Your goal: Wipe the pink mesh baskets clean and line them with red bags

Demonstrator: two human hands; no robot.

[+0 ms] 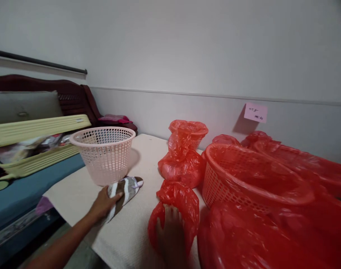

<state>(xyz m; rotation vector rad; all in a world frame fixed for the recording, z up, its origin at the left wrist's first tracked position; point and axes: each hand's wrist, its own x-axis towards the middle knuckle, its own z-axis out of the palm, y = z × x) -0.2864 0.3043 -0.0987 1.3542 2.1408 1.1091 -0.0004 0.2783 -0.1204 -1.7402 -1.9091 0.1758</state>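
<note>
A: How do the things at the hands look?

B: The larger is a red bag (190, 211), thin, shiny and crumpled, at the near middle of the table (148, 157). The right hand (171, 228) is in its folds, fingers fairly straight; I can't tell whether they pinch the plastic. The smaller is a striped cloth item (127, 188) in brown, grey and white, long and soft-looking, just on the near side of the pale pink basket (108, 160). The left hand (104, 203) grasps it along its left side.

A: And the room?

B: A plain pale wall (187, 48) fills the far side. To the left, a dark wooden backrest (72, 89) stands behind a blue surface (8, 209), which bears a filled pale yellow box (44, 160). The table has a cream, textured cover.

A: Count them for me, big ones first.

B: One large basket (212, 186) wrapped in red plastic on the right, then the one pale pink basket on the left, then one small basket (197, 140) under red plastic, far middle. More red plastic (243, 239) heaps up at the near right, its pieces too merged to count. One striped cloth item. One pink note (256, 113) with handwriting, on the wall at right.
</note>
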